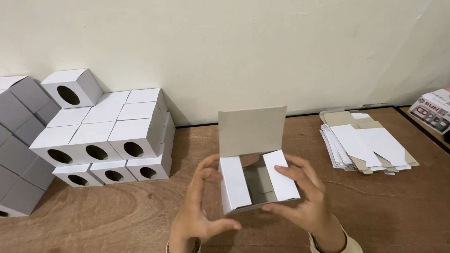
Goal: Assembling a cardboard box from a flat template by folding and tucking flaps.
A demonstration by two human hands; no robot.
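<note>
A small white cardboard box is held above the wooden table, its grey-lined lid flap standing upright and its two white side flaps folded inward over the open top. My left hand grips the box's left side with fingers curled at the left flap. On the other side my right hand holds the box, fingers pressing on the right flap.
A stack of finished white and grey boxes with oval holes stands at the left against the wall. A pile of flat unfolded box blanks lies at the right. A printed carton sits at the far right edge.
</note>
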